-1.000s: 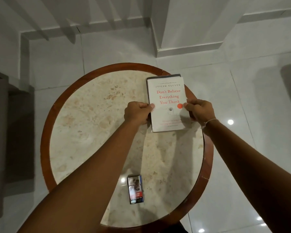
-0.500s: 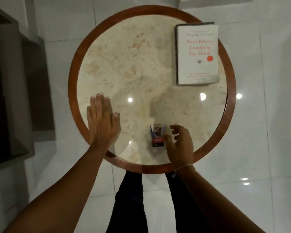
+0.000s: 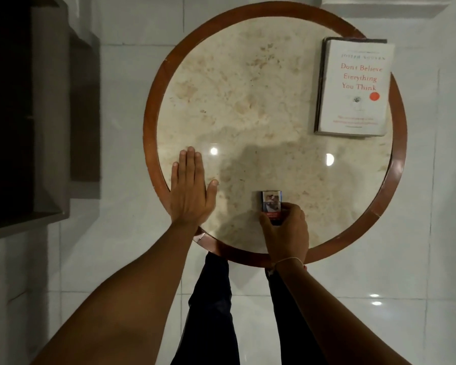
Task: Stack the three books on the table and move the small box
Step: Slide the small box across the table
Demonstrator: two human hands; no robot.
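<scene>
A stack of books point(image 3: 353, 88) lies at the far right of the round table point(image 3: 248, 114); its top book has a white cover with red lettering, and dark edges of books beneath show at its left and top. The small dark box point(image 3: 271, 200) lies near the table's front edge. My right hand point(image 3: 286, 230) has thumb and fingers closed around the box's near end, and the box rests on the marble. My left hand point(image 3: 191, 191) lies flat, fingers together, on the table's left front rim, holding nothing.
The table has a brown wooden rim point(image 3: 149, 114) around a beige marble top. A dark shelf unit point(image 3: 37, 114) stands on the left. White floor tiles surround the table. My legs in dark trousers point(image 3: 213, 306) stand right at the table's near edge.
Both hands left the book stack. The left hand settled flat on the table's left rim, and the right hand came to the small box and closed on it. The view tilted downward.
</scene>
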